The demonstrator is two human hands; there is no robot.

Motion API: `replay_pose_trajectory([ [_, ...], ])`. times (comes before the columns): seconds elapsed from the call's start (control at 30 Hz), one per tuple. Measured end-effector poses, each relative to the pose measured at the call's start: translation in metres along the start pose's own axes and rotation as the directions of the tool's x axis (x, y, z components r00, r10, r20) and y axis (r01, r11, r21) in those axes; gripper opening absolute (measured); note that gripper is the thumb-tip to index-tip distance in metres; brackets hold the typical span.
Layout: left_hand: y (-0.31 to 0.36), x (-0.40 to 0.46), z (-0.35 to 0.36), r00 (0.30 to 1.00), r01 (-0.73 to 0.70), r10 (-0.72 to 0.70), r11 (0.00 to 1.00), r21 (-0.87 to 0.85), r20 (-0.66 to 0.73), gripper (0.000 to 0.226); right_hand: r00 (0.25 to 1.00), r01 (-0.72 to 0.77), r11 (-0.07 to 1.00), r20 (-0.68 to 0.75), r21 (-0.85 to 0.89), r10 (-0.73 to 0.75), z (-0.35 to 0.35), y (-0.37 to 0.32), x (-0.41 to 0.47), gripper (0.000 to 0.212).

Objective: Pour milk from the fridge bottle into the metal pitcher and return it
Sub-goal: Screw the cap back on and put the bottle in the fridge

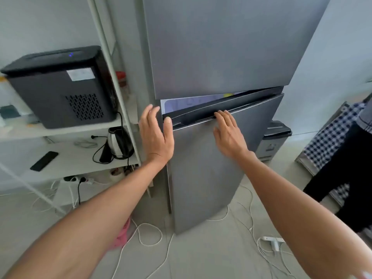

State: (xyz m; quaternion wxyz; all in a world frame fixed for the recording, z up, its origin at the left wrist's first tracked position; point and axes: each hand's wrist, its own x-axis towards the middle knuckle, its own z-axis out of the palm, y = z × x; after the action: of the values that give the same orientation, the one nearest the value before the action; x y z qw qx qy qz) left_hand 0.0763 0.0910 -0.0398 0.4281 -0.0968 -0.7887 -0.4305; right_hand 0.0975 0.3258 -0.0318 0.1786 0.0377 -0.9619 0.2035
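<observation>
Left side, a white shelf unit [66,130]: its upper board carries a black boxy appliance [60,85] with a small blue light. The board below holds an electric kettle [118,142] with its black cord, and a dark remote [44,161] nearer the left. Down on the pale floor [201,254], white cables [149,234] loop about, a white power strip [272,241] lies at right, the grey fridge [211,168] stands centre.
</observation>
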Motion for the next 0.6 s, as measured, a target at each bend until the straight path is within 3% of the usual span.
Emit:
replay_pose_trajectory([
  [0.07,0.008,-0.01,0.001,0.985,-0.157,0.146,0.979,0.13,0.092,0.048,0.999,0.011,1.0,0.031,0.006,-0.011,0.007,0.002,0.003,0.058],
  [0.13,0.014,-0.023,0.005,0.95,-0.239,0.177,0.942,0.235,0.257,0.056,0.998,0.011,1.0,0.057,-0.001,-0.011,0.012,0.001,0.007,0.064],
  [0.27,0.022,-0.034,0.019,0.865,-0.244,-0.004,0.87,0.429,0.502,0.073,0.992,0.022,0.998,0.125,-0.059,-0.015,0.017,0.0,0.015,0.073],
  [0.47,0.021,-0.02,0.027,0.797,-0.245,-0.153,0.802,0.544,0.584,0.079,0.967,0.057,0.987,0.252,-0.148,-0.018,0.012,0.0,0.025,0.077],
  [0.6,0.019,0.001,0.028,0.733,-0.21,-0.241,0.81,0.548,0.636,0.082,0.947,0.056,0.982,0.32,-0.181,0.004,0.008,-0.008,0.039,0.081],
])
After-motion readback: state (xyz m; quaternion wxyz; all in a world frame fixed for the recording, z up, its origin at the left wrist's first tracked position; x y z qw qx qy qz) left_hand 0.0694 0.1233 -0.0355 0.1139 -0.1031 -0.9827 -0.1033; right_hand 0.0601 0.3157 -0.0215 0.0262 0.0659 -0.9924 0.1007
